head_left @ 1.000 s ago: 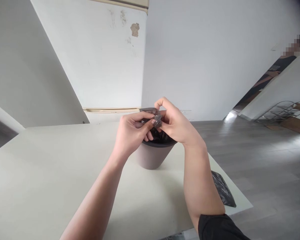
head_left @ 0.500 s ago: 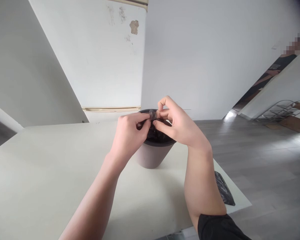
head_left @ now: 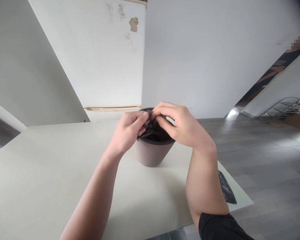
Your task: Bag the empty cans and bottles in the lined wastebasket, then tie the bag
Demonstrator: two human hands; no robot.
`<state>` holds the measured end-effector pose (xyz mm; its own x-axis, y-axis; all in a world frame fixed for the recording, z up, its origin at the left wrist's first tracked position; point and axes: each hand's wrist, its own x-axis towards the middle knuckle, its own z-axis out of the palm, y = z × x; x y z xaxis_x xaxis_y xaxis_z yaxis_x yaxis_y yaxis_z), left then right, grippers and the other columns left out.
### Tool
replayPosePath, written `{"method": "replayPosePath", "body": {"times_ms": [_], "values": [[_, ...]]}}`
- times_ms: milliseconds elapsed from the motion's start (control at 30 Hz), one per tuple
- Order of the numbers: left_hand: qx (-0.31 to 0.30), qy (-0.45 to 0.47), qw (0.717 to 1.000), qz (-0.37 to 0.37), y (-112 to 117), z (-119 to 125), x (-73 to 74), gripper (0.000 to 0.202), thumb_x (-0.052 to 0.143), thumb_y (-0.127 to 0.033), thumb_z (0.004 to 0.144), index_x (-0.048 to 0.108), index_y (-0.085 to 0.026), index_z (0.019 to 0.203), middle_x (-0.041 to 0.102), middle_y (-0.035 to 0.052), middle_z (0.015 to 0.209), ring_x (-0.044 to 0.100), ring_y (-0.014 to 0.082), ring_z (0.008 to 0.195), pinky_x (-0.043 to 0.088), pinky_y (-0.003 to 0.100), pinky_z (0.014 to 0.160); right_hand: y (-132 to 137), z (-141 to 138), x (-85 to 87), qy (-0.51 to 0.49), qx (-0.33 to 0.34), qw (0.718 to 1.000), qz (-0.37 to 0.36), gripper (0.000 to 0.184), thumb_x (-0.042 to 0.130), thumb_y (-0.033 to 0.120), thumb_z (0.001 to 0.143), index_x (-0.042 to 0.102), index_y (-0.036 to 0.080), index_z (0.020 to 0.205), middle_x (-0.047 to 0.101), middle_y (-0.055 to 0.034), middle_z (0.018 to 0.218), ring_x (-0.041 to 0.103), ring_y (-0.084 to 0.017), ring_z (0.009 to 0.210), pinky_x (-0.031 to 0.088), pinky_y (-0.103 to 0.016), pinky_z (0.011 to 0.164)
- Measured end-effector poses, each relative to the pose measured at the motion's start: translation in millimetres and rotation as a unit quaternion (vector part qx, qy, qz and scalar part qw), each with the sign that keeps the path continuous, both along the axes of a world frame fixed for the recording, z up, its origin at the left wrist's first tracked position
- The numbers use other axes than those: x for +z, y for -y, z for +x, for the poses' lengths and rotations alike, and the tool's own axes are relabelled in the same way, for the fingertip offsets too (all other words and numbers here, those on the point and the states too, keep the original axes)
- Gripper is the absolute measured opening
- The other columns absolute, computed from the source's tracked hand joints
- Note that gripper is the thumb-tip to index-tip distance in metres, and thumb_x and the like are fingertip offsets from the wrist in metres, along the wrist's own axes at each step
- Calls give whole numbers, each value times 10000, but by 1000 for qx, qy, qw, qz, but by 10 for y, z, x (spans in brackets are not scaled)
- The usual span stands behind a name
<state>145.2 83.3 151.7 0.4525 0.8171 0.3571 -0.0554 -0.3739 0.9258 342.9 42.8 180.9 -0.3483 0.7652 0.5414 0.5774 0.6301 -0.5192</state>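
Note:
A grey-mauve trash can (head_left: 152, 155) with a dark rim stands upright on the pale table. Black plastic of a garbage bag (head_left: 150, 133) shows in its mouth, gathered up between my hands. My left hand (head_left: 131, 128) pinches the bag's plastic between thumb and fingers at the left of the opening. Over the right part of the rim, my right hand (head_left: 181, 125) has its thumb and fingertips closed on the same bunch of plastic. The can's inside is mostly hidden by the bag and my hands.
The pale table (head_left: 65, 173) ends at a corner on the right, where a folded black plastic bundle (head_left: 227, 188) lies near the edge. Behind stand a white refrigerator (head_left: 110, 66) and a wall. A metal rack (head_left: 282, 108) rests on the grey floor at right.
My right hand's raised fingers have come down onto the plastic. My left hand has turned, its thumb now on top, and more of the bag is drawn up at the left rim.

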Motion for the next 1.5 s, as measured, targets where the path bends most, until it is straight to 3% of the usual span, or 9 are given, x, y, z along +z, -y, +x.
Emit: {"method": "replayPosePath", "body": {"times_ms": [200, 300, 533, 700, 867, 1000, 1233, 1367, 1500], "values": [[10, 6, 1000, -27, -2, -10, 12, 516, 605, -474, 1019, 426, -191, 626, 374, -9, 562, 357, 101, 512, 290, 270, 493, -8, -40, -46, 126, -61, 988, 65, 187, 618, 281, 1005, 786, 247, 1080, 658, -105, 1352, 622, -322, 1208, 511, -515, 1054], [64, -1, 998, 7, -10, 8, -3, 482, 620, -487, 1019, 526, -183, 657, 470, 5, 584, 422, 103, 517, 313, 254, 478, -62, -40, -49, 122, -59, 988, 70, 244, 561, 255, 1031, 802, 248, 1060, 687, -92, 1363, 625, -329, 1241, 497, -541, 1084], [127, 98, 987, 8, -121, -14, -65, 274, 722, -478, 977, 704, -212, 1042, 602, 1, 732, 474, 88, 550, 391, 221, 501, -131, 79, -62, -130, -77, 986, -70, 240, 683, 392, 976, 847, 220, 944, 811, -65, 1010, 739, -286, 1015, 559, -421, 940], [101, 127, 987, -6, -133, -40, -44, 272, 778, -443, 942, 737, -183, 1013, 664, 36, 832, 549, 91, 625, 478, 227, 585, -252, 154, -157, -289, -62, 951, -92, 225, 765, 426, 910, 807, 210, 959, 806, -93, 1067, 743, -271, 1055, 562, -424, 986], [94, 130, 987, -14, -73, -9, -31, 353, 877, -419, 850, 781, -178, 1089, 763, 72, 922, 695, 150, 767, 585, 270, 732, -288, 47, -171, -337, -31, 929, -148, 357, 840, 458, 841, 648, 250, 1058, 798, -30, 922, 737, -206, 825, 604, -396, 854], [97, 101, 990, -19, -47, -1, -27, 388, 899, -441, 818, 809, -168, 1078, 798, 94, 929, 747, 203, 819, 624, 328, 807, -291, -69, -175, -334, -41, 926, -174, 424, 847, 539, 824, 656, 247, 1064, 787, -24, 855, 753, -229, 827, 617, -381, 801], [92, 112, 989, -15, -62, 8, -37, 312, 936, -428, 769, 838, -183, 935, 808, 102, 1029, 742, 211, 832, 595, 316, 734, -294, -117, -208, -305, -66, 936, -165, 339, 803, 519, 867, 775, 211, 1008, 805, -68, 893, 761, -254, 850, 597, -375, 794], [44, 98, 994, -10, -72, 10, -44, 253, 933, -399, 775, 840, -195, 894, 790, 81, 919, 729, 204, 810, 584, 310, 725, -254, -156, -168, -253, -21, 952, -173, 303, 810, 497, 859, 796, 218, 979, 796, -57, 885, 746, -263, 912, 570, -378, 844], [96, 100, 990, 32, -40, 19, -22, 195, 876, -369, 833, 824, -196, 906, 765, 56, 844, 703, 175, 700, 584, 305, 691, -188, -179, -108, -183, 24, 964, -189, 260, 763, 466, 900, 753, 209, 864, 757, -33, 837, 711, -235, 890, 536, -361, 855]]}}
